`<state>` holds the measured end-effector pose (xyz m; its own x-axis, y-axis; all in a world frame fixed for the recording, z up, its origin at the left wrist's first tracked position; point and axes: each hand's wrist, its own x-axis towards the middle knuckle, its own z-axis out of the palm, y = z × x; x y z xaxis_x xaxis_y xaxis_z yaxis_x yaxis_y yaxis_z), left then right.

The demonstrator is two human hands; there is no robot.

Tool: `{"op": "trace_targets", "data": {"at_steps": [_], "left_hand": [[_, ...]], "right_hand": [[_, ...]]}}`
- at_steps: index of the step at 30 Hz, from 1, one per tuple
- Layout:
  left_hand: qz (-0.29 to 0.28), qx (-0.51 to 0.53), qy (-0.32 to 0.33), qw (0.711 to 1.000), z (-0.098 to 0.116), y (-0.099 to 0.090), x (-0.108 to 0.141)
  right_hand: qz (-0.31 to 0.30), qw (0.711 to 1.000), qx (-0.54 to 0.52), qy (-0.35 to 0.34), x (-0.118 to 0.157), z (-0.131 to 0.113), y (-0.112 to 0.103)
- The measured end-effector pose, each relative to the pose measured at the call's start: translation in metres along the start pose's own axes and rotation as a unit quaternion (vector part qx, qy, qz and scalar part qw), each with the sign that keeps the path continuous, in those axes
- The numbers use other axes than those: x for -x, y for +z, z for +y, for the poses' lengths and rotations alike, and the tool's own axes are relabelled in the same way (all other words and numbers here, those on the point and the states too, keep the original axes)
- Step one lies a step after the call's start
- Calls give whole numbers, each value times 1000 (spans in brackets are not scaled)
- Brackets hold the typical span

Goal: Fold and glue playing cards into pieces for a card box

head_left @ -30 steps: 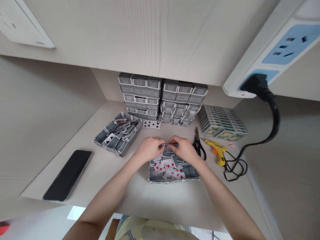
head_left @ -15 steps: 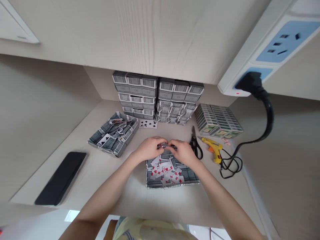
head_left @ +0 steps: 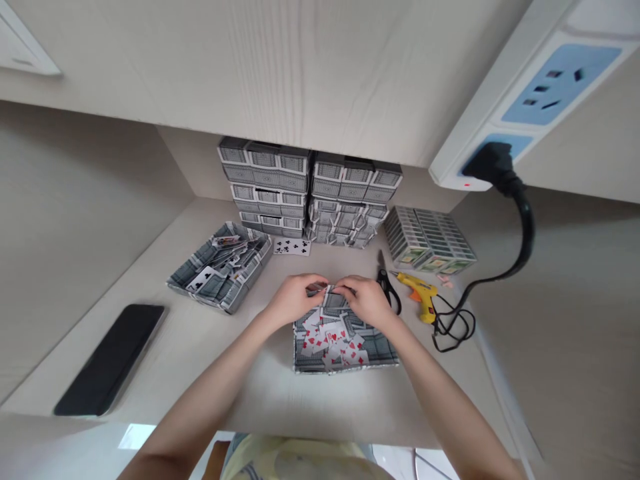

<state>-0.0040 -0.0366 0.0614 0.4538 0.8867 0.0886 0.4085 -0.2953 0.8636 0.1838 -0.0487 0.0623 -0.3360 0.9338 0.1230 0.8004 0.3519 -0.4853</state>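
Both hands meet above the far edge of a box made of playing cards (head_left: 383,350), which holds loose cut card pieces (head_left: 333,343) with red suits. My left hand (head_left: 295,298) is closed, thumb and fingers pinching the left edge of a grey-backed playing card (head_left: 334,297). From the other side my right hand (head_left: 367,300) grips the same card, its thumb and forefinger at the card's upper right. The card's back faces me. Fingers hide part of its edges. Just right of my right hand lie black-handled scissors (head_left: 388,287).
A second card box (head_left: 225,293) with loose cards stands left, near a black phone (head_left: 110,360). Stacked card-covered boxes (head_left: 270,177) stand at the back. Right are a yellow glue gun (head_left: 420,293) with its cord, and packed card decks (head_left: 430,240). A power strip (head_left: 525,113) hangs above.
The card between my hands has turned so its grey back now shows; before, it was seen nearly edge-on. The whole view has shifted slightly.
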Motion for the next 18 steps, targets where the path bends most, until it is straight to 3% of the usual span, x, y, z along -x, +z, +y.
{"op": "trace_targets", "data": {"at_steps": [8, 18], "left_hand": [[9, -39, 3, 999, -1, 2, -3], [40, -98, 5, 994, 5, 10, 1]], "right_hand": [[-23, 1000, 13, -6, -2, -12, -6], [12, 1000, -17, -4, -1, -11, -3]]}}
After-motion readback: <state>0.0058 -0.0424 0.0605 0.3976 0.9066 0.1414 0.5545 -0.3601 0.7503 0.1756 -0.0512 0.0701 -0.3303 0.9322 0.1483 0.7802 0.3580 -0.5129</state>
